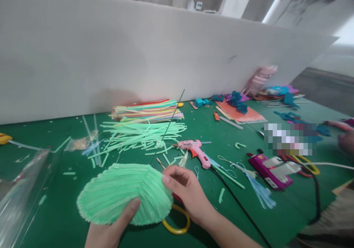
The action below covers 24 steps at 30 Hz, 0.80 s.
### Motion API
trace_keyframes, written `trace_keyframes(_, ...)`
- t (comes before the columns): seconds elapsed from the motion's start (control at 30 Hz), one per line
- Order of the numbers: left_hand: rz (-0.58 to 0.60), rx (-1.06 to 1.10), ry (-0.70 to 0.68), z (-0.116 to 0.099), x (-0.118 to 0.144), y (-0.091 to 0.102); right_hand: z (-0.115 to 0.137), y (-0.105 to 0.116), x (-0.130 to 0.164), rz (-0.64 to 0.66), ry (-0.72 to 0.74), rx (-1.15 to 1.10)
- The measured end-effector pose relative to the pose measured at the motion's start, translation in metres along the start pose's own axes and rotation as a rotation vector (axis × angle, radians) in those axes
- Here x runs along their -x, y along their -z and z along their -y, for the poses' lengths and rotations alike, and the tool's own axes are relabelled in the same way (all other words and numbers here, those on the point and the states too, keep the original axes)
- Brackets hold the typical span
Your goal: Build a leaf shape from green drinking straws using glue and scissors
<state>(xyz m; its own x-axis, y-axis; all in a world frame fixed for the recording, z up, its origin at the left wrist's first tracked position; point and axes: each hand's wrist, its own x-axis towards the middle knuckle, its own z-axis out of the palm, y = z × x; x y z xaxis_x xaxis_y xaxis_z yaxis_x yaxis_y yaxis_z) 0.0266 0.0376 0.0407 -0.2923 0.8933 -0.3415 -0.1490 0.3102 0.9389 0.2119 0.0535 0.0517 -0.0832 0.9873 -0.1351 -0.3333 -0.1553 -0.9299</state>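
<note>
A light green oval, leaf-like piece (pixel 110 192) made of fuzzy pipe cleaners laid side by side is held low in front of me. My left hand (pixel 116 218) grips its lower edge, thumb on top and fingers hidden underneath. At its right edge, my right hand (pixel 182 189) pinches the rim between thumb and fingers. A thin dark rod (pixel 173 119) slants up beyond the piece; whether it is joined to it I cannot tell. Below the right hand lie scissors with yellow handles (pixel 179 231), partly covered. Just past the hands rests a pink hot glue gun (pixel 193 148).
Loose green pipe cleaners (pixel 143 133) and a multicoloured bundle (pixel 146 109) lie ahead. A purple power strip (pixel 268 170), a black cord (pixel 238 200) and blue tassels (pixel 260 189) are on the right. A white partition (pixel 166 56) edges the table. Another person's hand (pixel 347 143) shows at far right.
</note>
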Motion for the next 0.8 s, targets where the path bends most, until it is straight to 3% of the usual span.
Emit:
trace_keyframes(0.27,0.017,0.059,0.036,-0.0011,-0.0023,0.0,0.0006,0.0079,-0.002,0.075,-0.021,-0.009)
trace_keyframes(0.5,-0.005,0.026,0.076,0.0016,-0.0019,0.0022,0.0006,0.0086,-0.0047,-0.154,0.111,0.001)
trace_keyframes(0.8,-0.016,0.026,0.021,0.0052,-0.0048,0.0022,0.0016,0.0036,-0.001,-0.046,0.064,0.169)
